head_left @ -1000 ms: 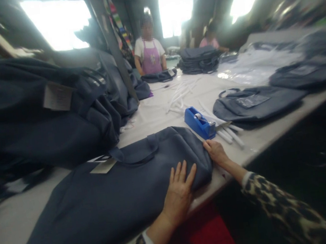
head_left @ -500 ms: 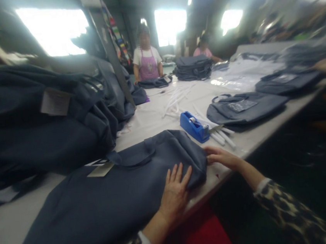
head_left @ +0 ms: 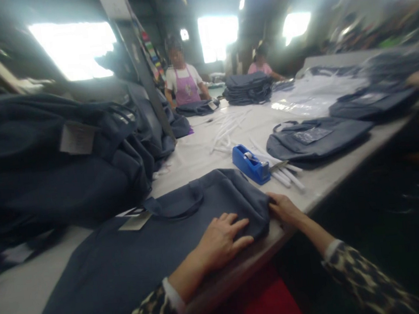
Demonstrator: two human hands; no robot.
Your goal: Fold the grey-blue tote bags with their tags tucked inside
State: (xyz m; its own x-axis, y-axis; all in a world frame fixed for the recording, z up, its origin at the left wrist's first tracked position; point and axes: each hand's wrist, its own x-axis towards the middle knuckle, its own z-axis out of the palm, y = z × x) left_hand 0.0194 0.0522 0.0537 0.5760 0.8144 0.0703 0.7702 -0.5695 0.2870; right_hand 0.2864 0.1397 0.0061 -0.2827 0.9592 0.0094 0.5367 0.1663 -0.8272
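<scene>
The dark blue bag (head_left: 158, 242) lies flat beneath the left hand (head_left: 220, 241), fingers spread open; the right hand (head_left: 284, 208) curls against its end, grip unclear. A hard tug could shove the tape dispenser (head_left: 249, 163) just beyond the right hand.

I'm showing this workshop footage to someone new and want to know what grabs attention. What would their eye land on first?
First, the large dark blue bag lying flat at the near edge of the table, with the left hand spread on it and the right hand at its right corner. Next, the bright blue tape dispenser just beyond that corner, and the tall heap of matching bags piled on the left.
</scene>
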